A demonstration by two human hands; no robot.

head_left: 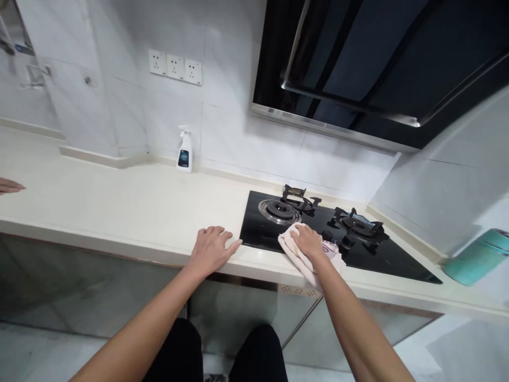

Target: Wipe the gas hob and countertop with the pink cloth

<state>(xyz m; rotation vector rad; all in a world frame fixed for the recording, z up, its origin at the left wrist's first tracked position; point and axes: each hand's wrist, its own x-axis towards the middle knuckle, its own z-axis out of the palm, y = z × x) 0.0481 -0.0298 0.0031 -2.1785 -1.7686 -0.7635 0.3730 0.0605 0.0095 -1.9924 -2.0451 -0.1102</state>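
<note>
Labels first: the white trigger spray bottle (184, 154) carries a dark label with a blue patch, and no wording is legible at this resolution. A small printed tag on the folded cloth (304, 256) is also unreadable.

Your right-hand fingers (301, 232) lie close together and slightly curled on top of the cloth, bearing down on it. The cloth is pale pink, and its long axis runs diagonally from far-left to near-right, across the near edge of the black glass gas hob (254, 228) and onto the desk (119, 201).

Your left-hand fingers (217, 234) are spread and open, holding nothing. They rest on the desk's near edge, with the thumb pointing right, just beside the hob's near-left corner.

The hob has two burners under black pan supports: the left burner (279, 211) is far from the cloth's end, and the right burner (360, 224) lies further right. Black control knobs (348, 241) sit just right of the cloth.

Far left, another person's fingers (10, 185) enter over the desk. The spray bottle stands far left of the hob against the tiled wall, below a row of three sockets (175, 67). A black range hood (377, 63) overhangs the hob; a teal container (477, 257) sits at far right.
</note>
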